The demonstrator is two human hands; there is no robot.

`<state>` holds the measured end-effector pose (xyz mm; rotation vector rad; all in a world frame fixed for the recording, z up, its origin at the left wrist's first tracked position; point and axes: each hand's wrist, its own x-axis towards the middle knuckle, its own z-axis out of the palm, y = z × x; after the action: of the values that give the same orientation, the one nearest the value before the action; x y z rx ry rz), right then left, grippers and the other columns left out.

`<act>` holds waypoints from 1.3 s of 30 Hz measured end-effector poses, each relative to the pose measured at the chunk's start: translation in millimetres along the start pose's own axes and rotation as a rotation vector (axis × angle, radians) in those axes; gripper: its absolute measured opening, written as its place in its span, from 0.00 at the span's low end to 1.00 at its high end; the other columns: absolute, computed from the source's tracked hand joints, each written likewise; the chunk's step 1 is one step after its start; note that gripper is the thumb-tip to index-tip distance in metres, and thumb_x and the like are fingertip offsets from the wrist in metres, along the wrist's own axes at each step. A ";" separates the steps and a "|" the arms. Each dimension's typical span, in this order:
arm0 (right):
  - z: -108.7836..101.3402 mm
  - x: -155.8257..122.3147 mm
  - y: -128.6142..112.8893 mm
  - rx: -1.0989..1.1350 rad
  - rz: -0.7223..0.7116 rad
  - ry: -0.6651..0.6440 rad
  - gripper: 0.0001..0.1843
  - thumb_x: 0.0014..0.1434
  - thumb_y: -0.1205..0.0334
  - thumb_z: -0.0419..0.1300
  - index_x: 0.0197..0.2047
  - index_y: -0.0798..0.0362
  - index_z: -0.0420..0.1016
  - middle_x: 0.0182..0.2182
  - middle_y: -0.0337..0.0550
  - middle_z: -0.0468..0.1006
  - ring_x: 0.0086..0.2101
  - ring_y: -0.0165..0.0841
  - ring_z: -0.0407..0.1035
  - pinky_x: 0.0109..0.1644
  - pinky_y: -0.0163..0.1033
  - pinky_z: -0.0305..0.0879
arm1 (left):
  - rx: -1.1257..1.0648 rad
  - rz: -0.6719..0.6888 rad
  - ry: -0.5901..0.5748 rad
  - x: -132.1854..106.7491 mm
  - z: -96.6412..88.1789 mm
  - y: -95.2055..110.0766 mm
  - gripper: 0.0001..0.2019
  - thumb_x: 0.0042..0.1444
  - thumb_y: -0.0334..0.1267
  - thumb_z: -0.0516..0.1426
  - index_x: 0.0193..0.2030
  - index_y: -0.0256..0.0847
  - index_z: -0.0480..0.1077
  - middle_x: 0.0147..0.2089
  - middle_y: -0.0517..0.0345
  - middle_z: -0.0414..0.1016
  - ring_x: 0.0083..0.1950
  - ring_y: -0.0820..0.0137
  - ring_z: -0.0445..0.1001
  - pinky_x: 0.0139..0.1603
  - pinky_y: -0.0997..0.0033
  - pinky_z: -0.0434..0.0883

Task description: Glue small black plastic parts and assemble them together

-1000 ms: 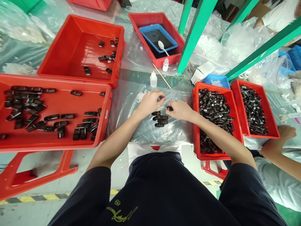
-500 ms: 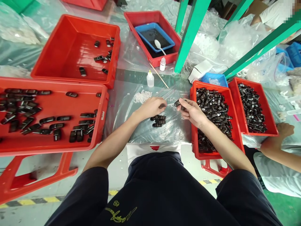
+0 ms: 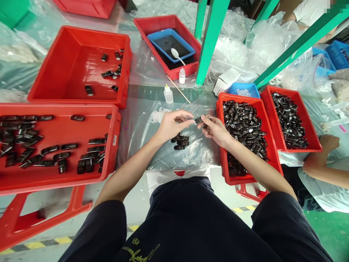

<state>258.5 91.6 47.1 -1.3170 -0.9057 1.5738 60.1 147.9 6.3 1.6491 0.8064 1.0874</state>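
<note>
My right hand [image 3: 215, 129] pinches a small dark oblong part [image 3: 199, 119] above the plastic-covered table. My left hand [image 3: 173, 124] meets it from the left, fingers pinched together at the part's end; what sits between those fingertips is too small to make out. Below both hands lies a small pile of the same dark parts [image 3: 180, 141]. A little heap of white bits [image 3: 157, 115] lies on the plastic left of my left hand. Right of my right hand stands a red bin [image 3: 220, 145] heaped with dark parts.
Two red trays on the left, the near tray [image 3: 116, 120] and the far tray [image 3: 127, 65], hold scattered dark parts. A second full red bin [image 3: 313, 140] stands far right by another person's hand [image 3: 328, 142]. Two small bottles [image 3: 168, 94], a stick, a blue dish with spoon [image 3: 174, 54] and green posts [image 3: 209, 40] lie behind.
My right hand lifted a dark part off the table and brought it up; my left hand rose from the pile and came in against the part.
</note>
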 end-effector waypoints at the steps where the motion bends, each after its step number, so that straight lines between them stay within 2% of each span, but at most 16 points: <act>1: 0.0 0.3 0.0 0.004 0.004 -0.001 0.35 0.44 0.32 0.78 0.34 0.51 0.70 0.30 0.38 0.79 0.20 0.22 0.57 0.22 0.33 0.43 | -0.019 -0.016 -0.001 -0.5 0.8 -0.6 0.14 0.56 0.49 0.71 0.37 0.39 0.83 0.32 0.54 0.85 0.28 0.72 0.78 0.31 0.71 0.75; 6: -0.8 1.2 0.3 0.022 0.007 -0.018 0.35 0.45 0.32 0.78 0.33 0.51 0.70 0.30 0.37 0.79 0.20 0.22 0.56 0.22 0.34 0.42 | -0.100 -0.063 -0.049 -2.4 2.9 2.7 0.16 0.56 0.52 0.71 0.37 0.39 0.83 0.32 0.53 0.84 0.29 0.70 0.79 0.26 0.73 0.74; 11: -2.0 2.0 2.1 0.018 -0.006 -0.044 0.35 0.46 0.31 0.77 0.34 0.52 0.71 0.30 0.38 0.79 0.20 0.22 0.57 0.21 0.33 0.41 | -0.073 -0.058 -0.138 -2.1 0.7 6.9 0.16 0.60 0.52 0.68 0.38 0.38 0.81 0.34 0.51 0.84 0.28 0.71 0.78 0.24 0.74 0.70; 16: -1.6 1.5 1.6 0.014 -0.006 -0.066 0.35 0.46 0.31 0.77 0.33 0.51 0.70 0.29 0.37 0.79 0.20 0.22 0.57 0.21 0.33 0.42 | -0.024 -0.012 -0.178 -1.8 -1.2 6.4 0.17 0.63 0.53 0.65 0.39 0.39 0.80 0.36 0.52 0.84 0.32 0.70 0.79 0.31 0.72 0.72; 19: -1.2 0.7 0.7 0.009 -0.006 -0.073 0.34 0.47 0.32 0.78 0.32 0.51 0.69 0.29 0.38 0.79 0.20 0.22 0.58 0.21 0.32 0.42 | -0.012 -0.014 -0.177 -1.9 -1.2 5.7 0.18 0.63 0.55 0.65 0.39 0.40 0.79 0.36 0.52 0.84 0.34 0.69 0.80 0.34 0.70 0.74; 26: -1.1 1.2 1.7 -0.002 -0.021 -0.078 0.34 0.46 0.32 0.78 0.33 0.52 0.72 0.30 0.39 0.80 0.20 0.22 0.58 0.21 0.33 0.42 | -0.008 -0.026 -0.128 -3.5 0.8 4.2 0.21 0.60 0.58 0.67 0.42 0.40 0.77 0.35 0.54 0.83 0.30 0.71 0.80 0.32 0.71 0.74; 34: -0.3 -1.0 -0.9 0.030 0.004 -0.063 0.34 0.46 0.33 0.78 0.34 0.51 0.70 0.31 0.40 0.81 0.23 0.24 0.62 0.21 0.31 0.43 | -0.004 -0.020 -0.069 -4.8 7.6 -1.0 0.20 0.60 0.58 0.67 0.42 0.41 0.77 0.30 0.58 0.80 0.30 0.70 0.79 0.31 0.71 0.73; 39: 2.8 -3.4 -2.2 0.105 0.105 -0.126 0.27 0.50 0.40 0.76 0.34 0.51 0.69 0.28 0.36 0.75 0.23 0.26 0.65 0.21 0.32 0.44 | -0.046 -0.006 -0.115 -4.9 8.3 4.5 0.21 0.55 0.56 0.71 0.42 0.40 0.79 0.39 0.53 0.85 0.34 0.70 0.79 0.37 0.69 0.75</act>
<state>256.2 89.2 50.7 -1.2194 -0.8289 1.7777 66.0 139.3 8.1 1.6535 0.7060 0.9900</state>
